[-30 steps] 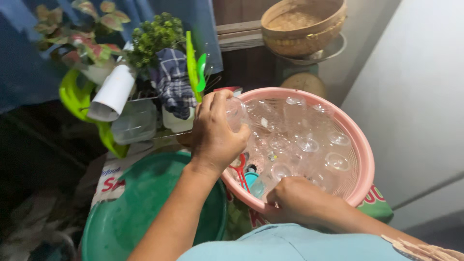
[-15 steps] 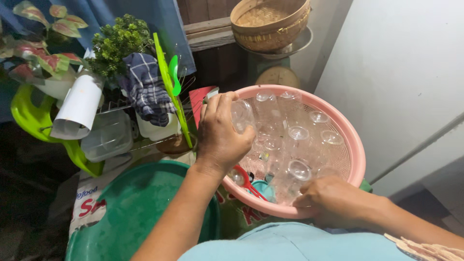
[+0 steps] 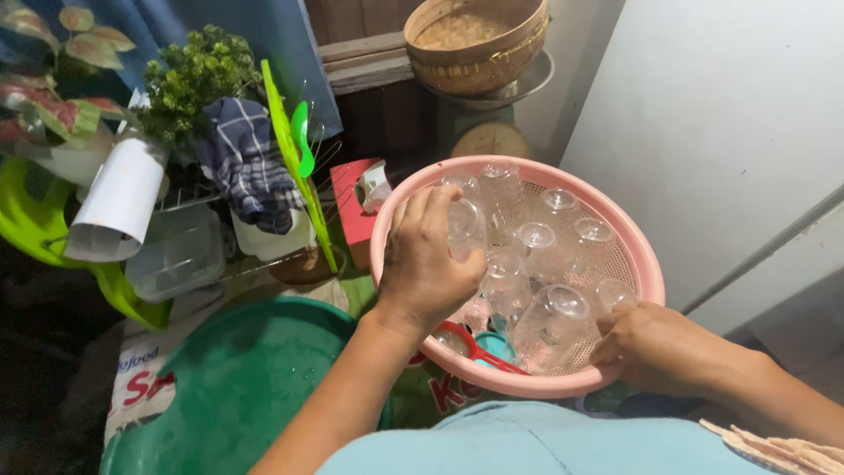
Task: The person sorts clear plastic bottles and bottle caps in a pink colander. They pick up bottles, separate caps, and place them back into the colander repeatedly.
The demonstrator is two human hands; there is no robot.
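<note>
1. A round pink basket [image 3: 646,264] with a perforated bottom and a smooth rim is the largest thing in hand; it is filled with clear drinking glasses [image 3: 563,308] lying tilted or tipped on their sides, wet and see-through.
2. A green basin [image 3: 237,387] sits just beside the basket's left edge, lower down.
3. The left hand [image 3: 426,264] rests over the basket's left rim, fingers curled around one clear glass [image 3: 464,224], which it holds tilted inside the basket near that edge.
4. The right hand [image 3: 646,347] grips the basket's near right rim, fingers closed on it.
5. A red-handled utensil [image 3: 475,347] lies at the basket's near edge, among the glasses.
</note>
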